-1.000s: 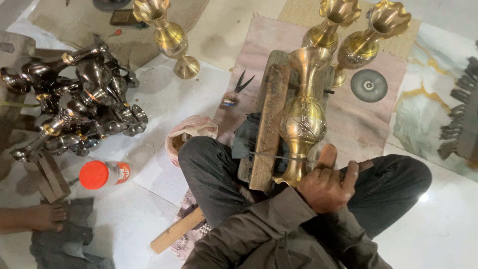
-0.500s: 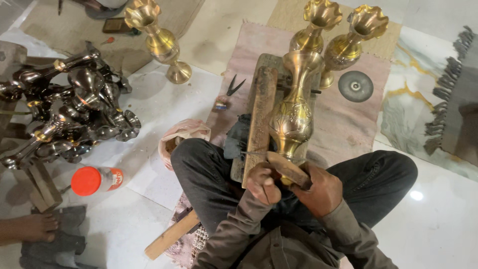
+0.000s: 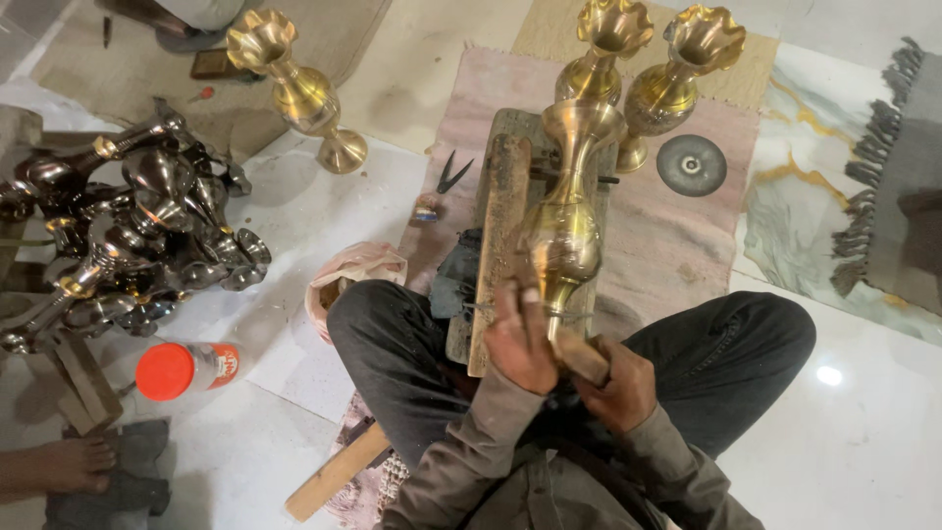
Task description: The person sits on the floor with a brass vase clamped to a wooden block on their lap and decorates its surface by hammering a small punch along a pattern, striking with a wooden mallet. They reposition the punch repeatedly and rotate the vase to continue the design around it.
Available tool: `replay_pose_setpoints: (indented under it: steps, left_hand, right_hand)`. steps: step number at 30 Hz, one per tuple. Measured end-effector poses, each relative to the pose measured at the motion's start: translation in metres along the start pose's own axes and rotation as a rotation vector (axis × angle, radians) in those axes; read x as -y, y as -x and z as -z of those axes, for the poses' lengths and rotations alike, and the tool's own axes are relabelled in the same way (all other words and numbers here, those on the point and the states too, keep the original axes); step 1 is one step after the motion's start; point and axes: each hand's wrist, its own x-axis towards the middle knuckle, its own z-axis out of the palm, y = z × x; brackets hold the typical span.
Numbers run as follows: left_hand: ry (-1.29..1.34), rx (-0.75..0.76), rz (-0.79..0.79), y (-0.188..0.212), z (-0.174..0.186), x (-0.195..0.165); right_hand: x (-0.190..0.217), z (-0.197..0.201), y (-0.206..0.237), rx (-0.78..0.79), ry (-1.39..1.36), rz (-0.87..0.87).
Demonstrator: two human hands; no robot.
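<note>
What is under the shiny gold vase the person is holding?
Under the brass vase lies a long wooden board, resting on the person's lap. Both hands, left hand and right hand, cover the vase's foot.

A vase [image 3: 561, 236] is laid along a wooden block [image 3: 498, 236] on a mat [image 3: 677, 245], between the knees. Two vases [image 3: 653, 74] are stood behind it, a disc [image 3: 692, 164] to their right. A heap of vases [image 3: 128, 236] is piled far left, a bottle [image 3: 186, 370] before it.
</note>
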Motion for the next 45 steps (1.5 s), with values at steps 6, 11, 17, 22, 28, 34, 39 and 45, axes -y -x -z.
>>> replay_pose_setpoints:
  steps: [6,11,17,22,28,34,39,45]
  left_hand:
    - [0.482,-0.247,0.084,-0.009,0.007,0.055]
    - [0.571,-0.061,0.184,-0.007,0.022,0.026]
    - [0.433,-0.019,0.197,-0.008,0.026,-0.005]
    - [0.352,-0.026,0.083,-0.018,0.038,-0.004]
    - [-0.028,0.165,-0.307,-0.079,0.068,0.004]
    - [0.353,0.597,-0.051,-0.136,0.049,-0.003]
    - [0.271,0.775,-0.096,-0.160,0.041,-0.015]
    - [0.252,0.907,-0.048,-0.168,0.043,-0.016]
  right_hand:
    - [0.048,0.015,-0.016,0.099,0.192,0.317]
    - [0.042,0.024,-0.013,0.054,0.083,0.282]
    - [0.005,0.012,0.009,0.072,-0.095,-0.091]
    - [-0.041,0.009,0.011,0.169,-0.319,-0.183]
    - [-0.082,0.068,-0.028,0.112,-0.859,-0.753]
    - [-0.069,0.134,-0.055,-0.082,-1.107,-0.494]
    - [-0.061,0.111,-0.052,0.065,-0.351,-0.199]
    - [-0.057,0.138,-0.080,0.191,0.008,-0.053]
